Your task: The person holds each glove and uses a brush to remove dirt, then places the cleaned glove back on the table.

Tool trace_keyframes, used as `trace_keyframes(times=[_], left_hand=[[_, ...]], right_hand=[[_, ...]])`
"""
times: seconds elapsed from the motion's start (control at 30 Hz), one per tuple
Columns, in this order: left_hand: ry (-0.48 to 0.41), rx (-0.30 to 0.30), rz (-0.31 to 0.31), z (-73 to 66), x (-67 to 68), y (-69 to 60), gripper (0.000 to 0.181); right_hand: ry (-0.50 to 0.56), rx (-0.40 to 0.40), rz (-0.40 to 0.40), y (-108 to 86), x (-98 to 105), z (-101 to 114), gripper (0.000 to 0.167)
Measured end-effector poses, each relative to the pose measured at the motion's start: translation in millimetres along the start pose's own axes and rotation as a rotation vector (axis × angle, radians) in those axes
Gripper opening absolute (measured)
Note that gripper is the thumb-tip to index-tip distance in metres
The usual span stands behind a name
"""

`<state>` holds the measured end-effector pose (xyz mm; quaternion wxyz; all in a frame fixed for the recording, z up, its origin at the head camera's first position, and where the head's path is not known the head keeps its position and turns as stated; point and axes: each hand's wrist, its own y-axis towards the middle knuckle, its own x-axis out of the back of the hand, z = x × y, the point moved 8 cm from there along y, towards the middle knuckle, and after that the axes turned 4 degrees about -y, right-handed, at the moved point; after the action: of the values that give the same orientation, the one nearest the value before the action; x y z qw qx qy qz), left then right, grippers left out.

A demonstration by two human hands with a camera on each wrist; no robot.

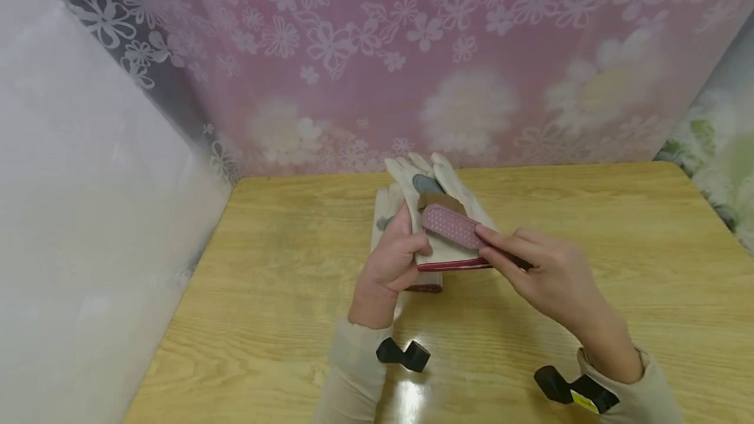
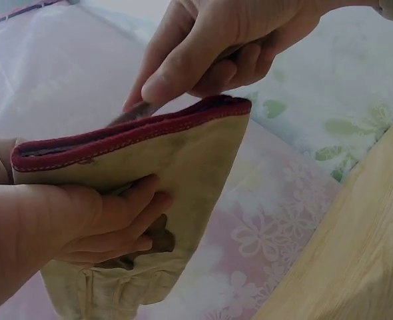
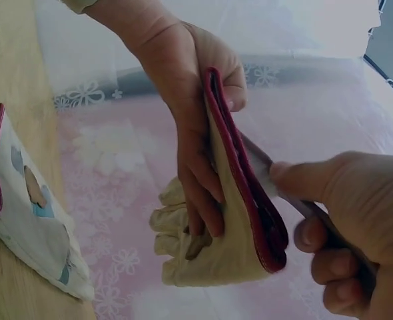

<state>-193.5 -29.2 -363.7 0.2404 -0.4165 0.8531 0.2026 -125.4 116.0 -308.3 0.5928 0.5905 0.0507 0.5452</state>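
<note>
My left hand (image 1: 391, 259) grips a cream fabric glove (image 1: 443, 249) with a red-bound cuff, thumb on the front and fingers behind. The glove is raised over the table, its fingers pointing away and its cuff towards me. Grey-blue and brown patches mark its front. In my right hand (image 1: 550, 273) is a pink flat-headed tool (image 1: 452, 225) with a dotted face, pinched near the head. The head lies over the glove's front; whether it touches cannot be told. A second similar glove (image 3: 46, 227) rests on the table, partly hidden below the first in the head view.
A wood-grain table (image 1: 265, 293) spreads beneath the hands. Behind it hangs a pink flowered curtain (image 1: 365, 90), with a pale sheet (image 1: 88, 182) along the left and a leafy-print sheet (image 1: 713, 142) on the right.
</note>
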Motion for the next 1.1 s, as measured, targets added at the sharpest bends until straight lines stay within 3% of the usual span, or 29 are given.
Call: trace_keyframes(times=[0.13, 0.2, 0.27, 0.33, 0.43, 0.5, 0.6, 0.8, 0.9, 1.1], left_hand=[[-0.024, -0.009, -0.012, 0.6, 0.8, -0.9, 0.108], [-0.036, -0.011, -0.02, 0.8, 2.0, -2.0, 0.108], [-0.047, -0.014, -0.01, 0.5, 1.9, -3.0, 0.107], [-0.052, -0.013, 0.003, -0.1, 1.2, -3.6, 0.107], [-0.038, -0.019, 0.008, -1.4, 1.3, -3.2, 0.106], [-0.033, -0.03, 0.008, -2.5, 1.4, -2.5, 0.107], [-0.034, -0.045, 0.041, -3.1, -2.4, -0.9, 0.107], [-0.03, -0.088, 0.086, -5.9, -7.9, -1.0, 0.106], [-0.032, -0.086, 0.084, -6.8, -7.7, -1.5, 0.105], [0.028, -0.01, 0.05, -2.4, -7.6, -0.6, 0.104]], right_hand=[[-0.162, 0.009, -0.099, 1.8, -0.2, 3.6, 0.046], [-0.195, 0.011, -0.14, 2.6, 0.5, 4.3, 0.046], [-0.159, 0.006, -0.162, 2.8, 2.4, 3.2, 0.047], [-0.056, -0.005, -0.15, 2.5, 4.6, 0.8, 0.047], [0.07, 0.005, -0.082, 1.7, 6.2, 0.5, 0.046], [0.087, 0.014, -0.032, 1.0, 5.7, 2.0, 0.045], [-0.004, 0.026, -0.022, 0.7, 5.0, 5.0, 0.045], [-0.207, 0.018, -0.156, 1.5, 4.2, 6.7, 0.043], [-0.141, -0.02, -0.188, 0.5, 6.8, 2.2, 0.043], [0.159, -0.181, -0.211, -0.8, 14.0, -12.9, 0.026]])
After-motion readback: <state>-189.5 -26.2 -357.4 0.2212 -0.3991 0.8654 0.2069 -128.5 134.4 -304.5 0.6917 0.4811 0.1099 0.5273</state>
